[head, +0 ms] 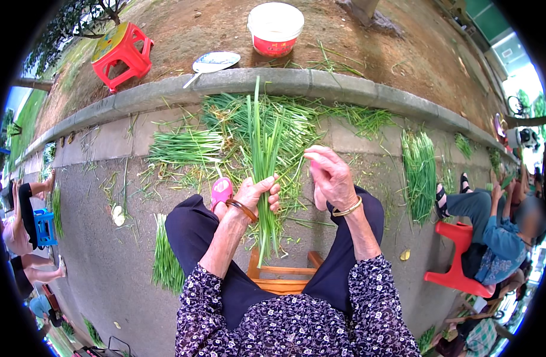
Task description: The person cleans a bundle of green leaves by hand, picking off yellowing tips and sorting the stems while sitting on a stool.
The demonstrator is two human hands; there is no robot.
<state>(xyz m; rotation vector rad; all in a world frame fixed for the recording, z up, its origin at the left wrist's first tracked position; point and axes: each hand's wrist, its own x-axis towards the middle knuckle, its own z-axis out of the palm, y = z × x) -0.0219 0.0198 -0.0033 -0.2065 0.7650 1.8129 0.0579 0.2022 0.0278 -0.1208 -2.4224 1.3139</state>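
Note:
My left hand [256, 195] is closed around a bunch of long green chives [265, 172], held upright in the view between my knees. Their leaf tips point away from me, and the pale ends hang below my fist. To its right, my right hand [330, 176] is raised apart from the bunch, fingers bent toward the left. Whether a thin leaf is between its fingertips I cannot tell. Beyond both hands lies a large loose heap of chives [219, 111] against the kerb. A neater pile of chives [186, 146] is at its left.
More chive bundles lie at right [419, 176] and by my left knee [166, 259]. Past the stone kerb [273, 81] are a white bucket [275, 26], a hand fan [216, 61] and a red stool [126, 56]. A person sits at right on a red stool [456, 259]; others sit at left.

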